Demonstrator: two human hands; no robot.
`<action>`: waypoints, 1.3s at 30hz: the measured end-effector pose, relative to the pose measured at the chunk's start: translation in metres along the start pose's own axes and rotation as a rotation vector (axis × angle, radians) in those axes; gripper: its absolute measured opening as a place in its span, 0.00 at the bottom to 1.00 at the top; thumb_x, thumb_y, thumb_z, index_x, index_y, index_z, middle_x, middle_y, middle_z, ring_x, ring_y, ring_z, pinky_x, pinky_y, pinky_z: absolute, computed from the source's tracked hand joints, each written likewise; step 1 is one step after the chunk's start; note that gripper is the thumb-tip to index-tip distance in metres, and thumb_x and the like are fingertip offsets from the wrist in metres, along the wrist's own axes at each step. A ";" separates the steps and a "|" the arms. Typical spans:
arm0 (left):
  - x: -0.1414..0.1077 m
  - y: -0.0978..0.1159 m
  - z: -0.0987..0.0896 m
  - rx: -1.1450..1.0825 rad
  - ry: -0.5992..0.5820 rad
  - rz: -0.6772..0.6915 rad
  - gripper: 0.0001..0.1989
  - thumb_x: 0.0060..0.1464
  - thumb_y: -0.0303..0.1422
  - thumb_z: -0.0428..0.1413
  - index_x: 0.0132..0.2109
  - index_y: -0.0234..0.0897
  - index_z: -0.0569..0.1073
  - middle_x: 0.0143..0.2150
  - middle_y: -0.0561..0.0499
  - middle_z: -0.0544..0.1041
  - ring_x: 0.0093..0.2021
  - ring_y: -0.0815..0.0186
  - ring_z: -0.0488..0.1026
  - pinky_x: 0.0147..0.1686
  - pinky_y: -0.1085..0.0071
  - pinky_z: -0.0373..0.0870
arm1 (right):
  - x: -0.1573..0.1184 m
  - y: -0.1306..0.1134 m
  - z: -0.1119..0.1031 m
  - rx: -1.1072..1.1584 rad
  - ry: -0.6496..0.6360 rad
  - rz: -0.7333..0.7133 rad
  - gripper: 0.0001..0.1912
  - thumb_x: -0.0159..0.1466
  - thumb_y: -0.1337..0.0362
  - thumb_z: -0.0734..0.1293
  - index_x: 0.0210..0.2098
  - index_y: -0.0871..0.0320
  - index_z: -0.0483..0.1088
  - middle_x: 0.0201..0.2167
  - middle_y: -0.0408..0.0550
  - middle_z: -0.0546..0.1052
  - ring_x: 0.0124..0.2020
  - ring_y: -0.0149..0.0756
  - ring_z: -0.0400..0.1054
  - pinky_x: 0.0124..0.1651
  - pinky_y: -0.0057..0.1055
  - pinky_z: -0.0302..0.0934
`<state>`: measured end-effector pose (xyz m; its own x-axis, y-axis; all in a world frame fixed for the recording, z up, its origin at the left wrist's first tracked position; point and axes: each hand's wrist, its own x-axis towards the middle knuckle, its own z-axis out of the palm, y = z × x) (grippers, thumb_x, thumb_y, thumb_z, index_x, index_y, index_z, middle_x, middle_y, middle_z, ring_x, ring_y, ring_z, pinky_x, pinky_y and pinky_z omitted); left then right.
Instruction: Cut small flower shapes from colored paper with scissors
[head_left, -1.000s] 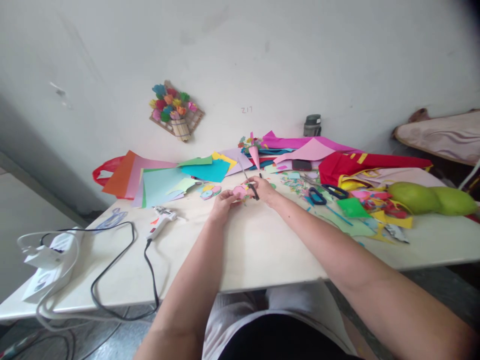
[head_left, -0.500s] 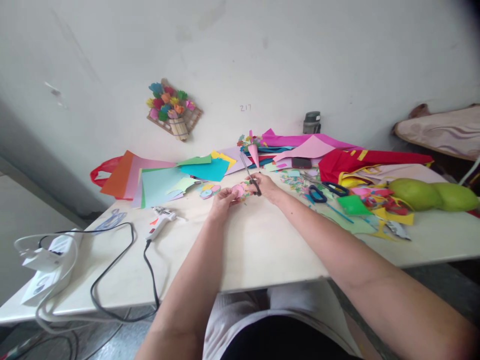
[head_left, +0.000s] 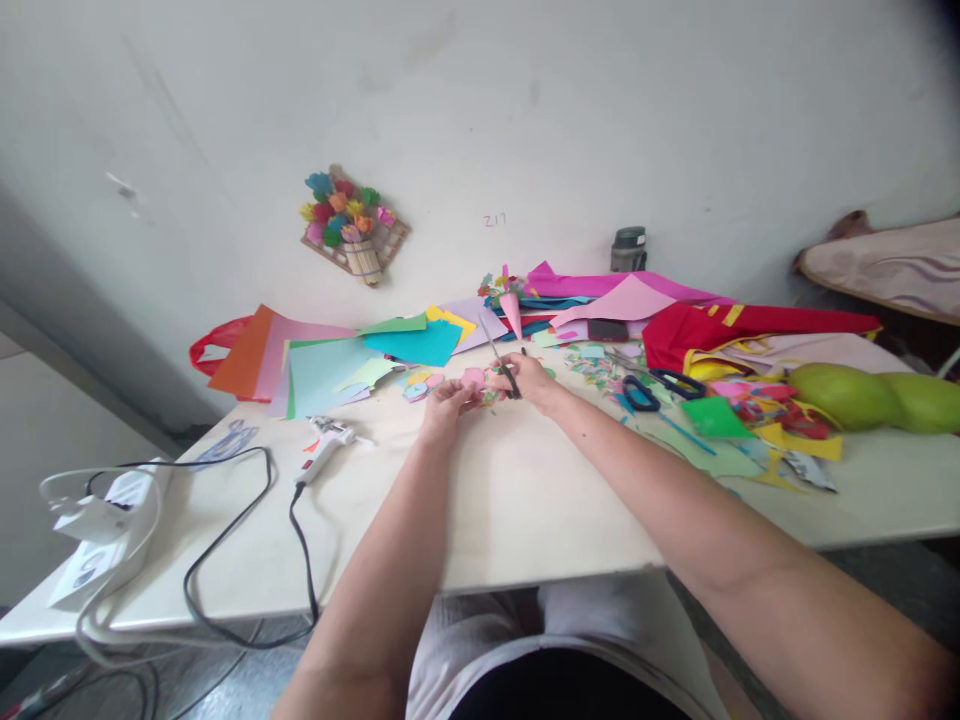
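Head view: the left hand (head_left: 450,402) pinches a pink paper piece (head_left: 473,378) low over the table's middle, and the right hand (head_left: 526,382), fingers curled, holds black-handled scissors (head_left: 510,378) just beside it, blades angled away. Beyond, a smooth pink paper cone (head_left: 511,312) contains small multicoloured paper flowers (head_left: 501,287).

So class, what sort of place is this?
Probably a home or small-room craft table: there are sheets of coloured paper, a corded glue gun, and scissors in the right hand.
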<state>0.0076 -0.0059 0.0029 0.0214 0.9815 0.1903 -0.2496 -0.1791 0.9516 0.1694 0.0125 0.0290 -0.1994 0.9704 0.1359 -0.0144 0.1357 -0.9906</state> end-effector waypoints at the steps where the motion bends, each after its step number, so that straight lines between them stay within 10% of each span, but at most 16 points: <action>1: 0.000 0.000 0.000 -0.016 0.014 0.001 0.17 0.35 0.39 0.66 0.26 0.34 0.68 0.26 0.51 0.75 0.29 0.67 0.74 0.36 0.67 0.71 | 0.000 0.001 -0.001 -0.017 -0.034 0.025 0.18 0.48 0.68 0.73 0.36 0.61 0.64 0.17 0.38 0.70 0.15 0.26 0.64 0.15 0.19 0.49; 18: 0.003 0.004 -0.005 -0.272 0.134 -0.015 0.14 0.37 0.31 0.66 0.28 0.33 0.69 0.29 0.50 0.77 0.34 0.61 0.78 0.38 0.68 0.71 | -0.001 0.004 -0.019 -0.175 -0.439 0.063 0.12 0.59 0.58 0.66 0.30 0.61 0.64 0.19 0.42 0.71 0.15 0.23 0.63 0.12 0.18 0.48; 39: 0.003 0.003 -0.005 -0.273 0.144 -0.074 0.06 0.44 0.28 0.62 0.29 0.32 0.71 0.28 0.48 0.77 0.35 0.62 0.77 0.42 0.66 0.72 | 0.004 0.007 -0.015 -0.328 -0.451 0.057 0.12 0.55 0.59 0.69 0.32 0.61 0.65 0.16 0.38 0.68 0.12 0.22 0.61 0.12 0.18 0.49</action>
<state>0.0020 -0.0030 0.0056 -0.0829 0.9942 0.0682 -0.5036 -0.1009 0.8580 0.1833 0.0201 0.0228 -0.5913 0.8064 -0.0084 0.3000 0.2103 -0.9305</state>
